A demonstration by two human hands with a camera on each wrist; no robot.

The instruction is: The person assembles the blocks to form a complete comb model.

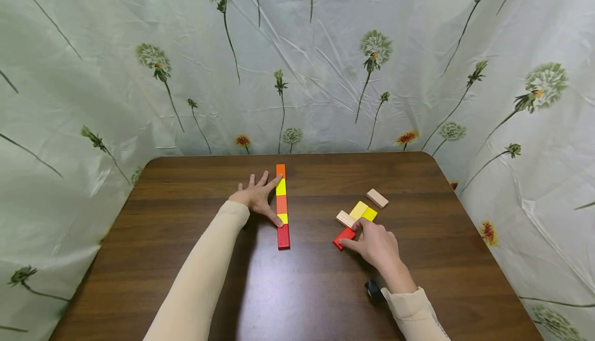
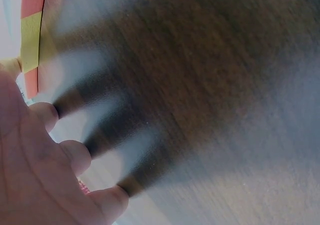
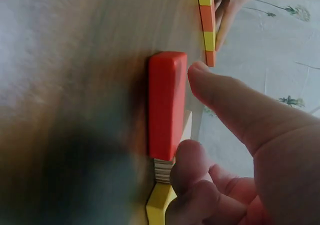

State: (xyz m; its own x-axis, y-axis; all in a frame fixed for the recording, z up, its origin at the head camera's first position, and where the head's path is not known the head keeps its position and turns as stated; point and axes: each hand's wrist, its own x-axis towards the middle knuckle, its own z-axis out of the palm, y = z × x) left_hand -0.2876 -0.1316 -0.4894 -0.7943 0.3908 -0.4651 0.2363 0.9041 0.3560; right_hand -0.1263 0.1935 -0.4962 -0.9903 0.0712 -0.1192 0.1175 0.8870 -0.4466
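My left arm [image 1: 197,279] reaches forward, and my left grip [image 1: 254,196] spreads palm down, thumb and fingers splayed wide. My right arm [image 1: 411,307] slants inward; at its end my right grip [image 1: 377,245] points leftward, thumb extended, the other fingers bent, fingertips apart from the thumb.

The counter [image 1: 162,279] shows wood grain under a smooth, glossy finish. The coloured blocks [image 1: 281,204] look smoothly painted, the pale blocks [image 1: 377,198] bare, matt wood. The creased curtain [image 1: 325,46] has a satiny sheen.
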